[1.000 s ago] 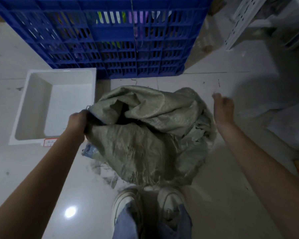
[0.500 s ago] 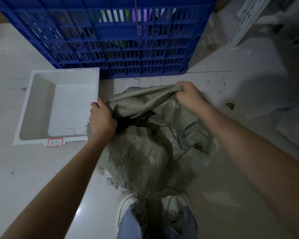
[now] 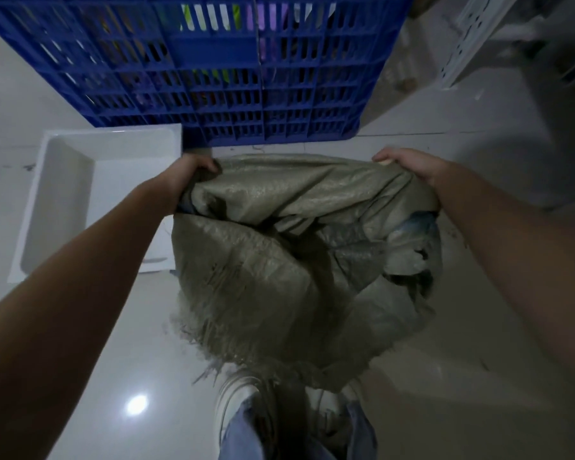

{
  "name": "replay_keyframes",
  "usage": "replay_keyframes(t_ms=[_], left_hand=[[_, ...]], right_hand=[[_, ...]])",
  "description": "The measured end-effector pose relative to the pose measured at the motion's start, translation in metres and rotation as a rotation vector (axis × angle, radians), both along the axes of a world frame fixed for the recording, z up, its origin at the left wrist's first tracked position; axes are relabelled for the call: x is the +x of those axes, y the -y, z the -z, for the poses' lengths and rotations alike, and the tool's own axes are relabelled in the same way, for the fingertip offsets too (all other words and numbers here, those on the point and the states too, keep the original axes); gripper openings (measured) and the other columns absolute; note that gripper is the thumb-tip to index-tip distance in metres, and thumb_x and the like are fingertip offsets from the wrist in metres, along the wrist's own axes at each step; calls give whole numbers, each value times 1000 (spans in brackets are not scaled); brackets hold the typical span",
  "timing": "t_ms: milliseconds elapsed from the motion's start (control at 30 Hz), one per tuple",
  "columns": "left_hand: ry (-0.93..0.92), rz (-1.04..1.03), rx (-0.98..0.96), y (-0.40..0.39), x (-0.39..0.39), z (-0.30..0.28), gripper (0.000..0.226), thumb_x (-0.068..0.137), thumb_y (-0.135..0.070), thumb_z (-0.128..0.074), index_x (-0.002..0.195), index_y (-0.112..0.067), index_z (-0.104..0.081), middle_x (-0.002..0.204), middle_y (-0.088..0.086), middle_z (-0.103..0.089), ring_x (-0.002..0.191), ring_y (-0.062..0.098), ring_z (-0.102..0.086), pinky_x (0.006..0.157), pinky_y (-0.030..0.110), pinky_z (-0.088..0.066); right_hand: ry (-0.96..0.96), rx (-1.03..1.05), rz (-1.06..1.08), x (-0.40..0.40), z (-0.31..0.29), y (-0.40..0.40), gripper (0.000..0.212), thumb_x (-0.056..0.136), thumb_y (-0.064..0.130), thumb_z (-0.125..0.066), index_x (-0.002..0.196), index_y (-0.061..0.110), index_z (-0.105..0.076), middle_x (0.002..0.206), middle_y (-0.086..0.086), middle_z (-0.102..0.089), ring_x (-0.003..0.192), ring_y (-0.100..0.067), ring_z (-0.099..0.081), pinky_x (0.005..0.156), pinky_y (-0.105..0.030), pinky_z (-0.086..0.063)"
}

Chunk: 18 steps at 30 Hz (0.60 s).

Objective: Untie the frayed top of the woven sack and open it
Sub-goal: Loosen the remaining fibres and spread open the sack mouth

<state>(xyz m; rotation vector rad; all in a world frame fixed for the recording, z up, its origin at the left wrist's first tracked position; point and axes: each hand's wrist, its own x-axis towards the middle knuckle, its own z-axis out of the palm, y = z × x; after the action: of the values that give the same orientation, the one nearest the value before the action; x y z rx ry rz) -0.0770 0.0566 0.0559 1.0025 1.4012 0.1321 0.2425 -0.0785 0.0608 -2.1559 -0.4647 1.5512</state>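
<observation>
A grey-green woven sack (image 3: 263, 270) stands on the floor between my feet, its near edge frayed into loose threads. My left hand (image 3: 193, 171) grips the far left corner of the sack's rim. My right hand (image 3: 412, 164) grips the far right corner. The far side of the rim is stretched flat between my hands. The fabric sags in folds toward the middle, and a dark gap shows at the right with something pale blue inside. What the sack holds is mostly hidden.
A large blue slatted crate (image 3: 213, 68) stands just beyond the sack. A white rectangular tray (image 3: 63, 180) lies on the floor at the left. White shelving (image 3: 462, 41) stands at the top right. My two shoes (image 3: 236, 400) are under the sack's near edge.
My right hand came from beside the sack, took hold of the rim, then moved out to the right. My left hand shifted up and away, so the rim is now spread wide.
</observation>
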Motion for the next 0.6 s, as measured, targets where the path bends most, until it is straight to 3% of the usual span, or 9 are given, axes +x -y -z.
replay_keyframes(t_ms=[67, 133, 233, 300, 367, 433, 467, 533, 600], left_hand=[[-131, 74, 99, -1, 7, 11, 51, 76, -37, -62, 116, -7, -61, 106, 15, -65, 87, 30, -62, 74, 34, -52], [-351, 224, 371, 5, 15, 22, 59, 81, -38, -64, 126, -4, -52, 125, 17, -56, 108, 34, -56, 87, 40, -50], [-539, 353, 990, 37, 22, 12, 44, 84, -29, -59, 119, -3, -52, 119, 20, -56, 110, 37, -53, 92, 45, -45], [-487, 521, 1363, 76, 28, 7, 25, 81, -21, -54, 96, -3, -62, 93, 20, -64, 87, 36, -60, 77, 44, -48], [-443, 864, 1476, 123, 33, 19, 18, 76, -22, -51, 78, -9, -63, 72, 11, -66, 66, 30, -62, 64, 36, -50], [-540, 1191, 1353, 155, 35, 45, 23, 71, -23, -45, 73, -14, -66, 67, 5, -68, 61, 24, -63, 59, 27, -49], [-595, 1290, 1281, 161, 36, 57, 27, 70, -23, -42, 74, -14, -67, 69, 4, -69, 63, 22, -63, 60, 25, -49], [-776, 1333, 1098, 155, 34, 69, 35, 76, -28, -45, 97, -13, -67, 95, 8, -68, 88, 24, -63, 79, 28, -49], [-879, 1359, 919, 146, 28, 80, 61, 85, -36, -52, 137, -8, -39, 140, 17, -41, 130, 32, -39, 109, 37, -30]], right_hand=[[126, -67, -53, -2, 15, 2, 24, 88, 29, -53, 80, 7, -61, 80, -13, -60, 68, -25, -57, 65, -30, -48], [383, 42, -62, -4, 31, 2, 23, 90, 19, -50, 95, -1, -60, 88, -13, -58, 82, -29, -59, 70, -32, -47], [891, 657, 34, -19, 27, 9, 28, 87, 13, -45, 100, -7, -61, 96, -20, -60, 92, -29, -58, 85, -34, -47], [1053, 1026, -242, -53, 4, 29, 22, 80, 9, -47, 89, -4, -63, 90, -21, -64, 87, -31, -59, 81, -30, -42], [1066, 1146, -866, -94, -1, 53, 19, 75, 13, -51, 78, 4, -66, 80, -12, -66, 78, -28, -60, 76, -27, -40], [1048, 1028, -1429, -117, 25, 67, 16, 71, 23, -59, 79, 11, -67, 83, -9, -67, 84, -27, -63, 81, -35, -47], [1036, 867, -1567, -121, 39, 69, 24, 70, 28, -64, 88, 13, -66, 91, -10, -67, 94, -29, -63, 88, -39, -48], [1039, 407, -1603, -113, 60, 63, 59, 72, 41, -65, 123, 14, -52, 124, -15, -57, 123, -31, -47, 101, -47, -35], [1071, 67, -1569, -95, 63, 54, 98, 71, 58, -63, 147, 17, -17, 148, -15, -31, 138, -32, -25, 110, -53, -20]])
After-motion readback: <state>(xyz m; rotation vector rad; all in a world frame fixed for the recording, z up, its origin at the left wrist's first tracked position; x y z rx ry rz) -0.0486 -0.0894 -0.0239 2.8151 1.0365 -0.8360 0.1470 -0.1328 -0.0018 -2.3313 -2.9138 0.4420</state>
